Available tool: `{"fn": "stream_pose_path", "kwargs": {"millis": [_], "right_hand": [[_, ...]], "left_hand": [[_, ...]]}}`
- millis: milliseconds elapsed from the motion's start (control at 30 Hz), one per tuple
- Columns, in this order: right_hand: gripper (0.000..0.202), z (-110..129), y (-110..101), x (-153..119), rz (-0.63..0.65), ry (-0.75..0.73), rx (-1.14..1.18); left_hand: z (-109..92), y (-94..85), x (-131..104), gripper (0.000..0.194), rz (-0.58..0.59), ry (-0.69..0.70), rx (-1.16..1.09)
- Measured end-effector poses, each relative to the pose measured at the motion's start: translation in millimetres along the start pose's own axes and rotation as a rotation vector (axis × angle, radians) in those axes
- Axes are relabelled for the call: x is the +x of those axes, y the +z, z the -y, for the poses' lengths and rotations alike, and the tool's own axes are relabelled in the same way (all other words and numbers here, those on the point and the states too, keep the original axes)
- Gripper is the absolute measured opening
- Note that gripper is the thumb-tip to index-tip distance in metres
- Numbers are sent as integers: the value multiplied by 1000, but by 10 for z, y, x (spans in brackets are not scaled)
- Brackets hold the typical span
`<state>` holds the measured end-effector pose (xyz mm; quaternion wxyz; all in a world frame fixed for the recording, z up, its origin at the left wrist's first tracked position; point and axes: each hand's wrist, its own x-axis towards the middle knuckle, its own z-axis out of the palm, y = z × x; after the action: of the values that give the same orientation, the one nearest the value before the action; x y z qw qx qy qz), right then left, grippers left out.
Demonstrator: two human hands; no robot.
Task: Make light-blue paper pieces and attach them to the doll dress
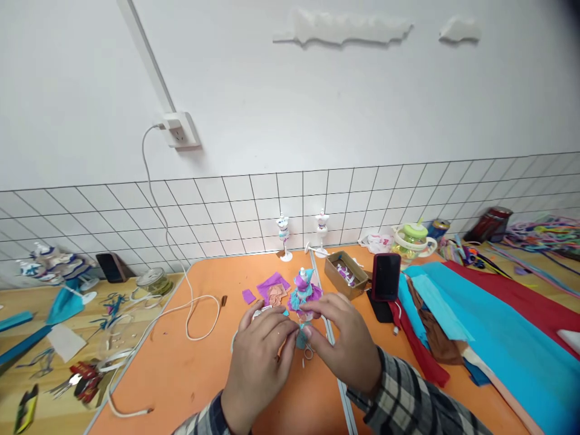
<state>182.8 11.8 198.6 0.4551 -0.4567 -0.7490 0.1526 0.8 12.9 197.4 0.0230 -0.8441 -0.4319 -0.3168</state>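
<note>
My left hand (263, 356) is low in the middle of the view, its thumb and forefinger pinched together. What they hold is too small to make out. A piece of light blue fabric (301, 339) shows by those fingertips. Opposite it, my right hand (342, 341) has its thumb and forefinger apart, with the fingertips close to the left hand's pinch. Just beyond both hands, a small dress form (303, 290) stands upright in a teal and purple ruffled dress. Small scissors (309, 352) lie between my hands, partly hidden.
Purple fabric (272, 281) and a peach scrap (276, 295) lie behind my left hand. Two white dress forms (283, 232) stand by the wall. To the right are an open cardboard box (347, 275), a propped phone (386, 277) and blue cloth (498, 326). A white cable (188, 314) crosses the left side.
</note>
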Motion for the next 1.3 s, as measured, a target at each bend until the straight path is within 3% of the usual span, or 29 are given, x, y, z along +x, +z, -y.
{"fn": "stream_pose_path", "kwargs": {"millis": [200,400,533,700,800,900,1067,1167,1300], "right_hand": [[9,-37,34,104,50,163,-45],[5,-139,64,199,209,303,168],[5,-66,-34,275,263,204,77],[7,32,-161,305,314,-88,-145],[4,71,-107,233,267,-227,-222],[6,153,44,95,189,-265,-269],[9,338,261,-122,-78,-377,-400],[16,355,196,-229,-215,-407,-481],[27,288,-77,-351,-315,-380,-405]], "left_hand": [[-19,-1,-6,16,12,25,36],[-45,-24,6,19,-17,32,21],[-213,-124,67,18,-46,-33,-25],[-382,-174,16,18,-24,-185,-75],[-350,-164,-84,15,-8,-262,-135],[-210,-203,-168,11,41,-317,-201],[36,-359,-139,9,162,-422,-373],[53,-345,-61,13,187,-554,-627],[-98,-159,5,17,108,-635,-820]]}}
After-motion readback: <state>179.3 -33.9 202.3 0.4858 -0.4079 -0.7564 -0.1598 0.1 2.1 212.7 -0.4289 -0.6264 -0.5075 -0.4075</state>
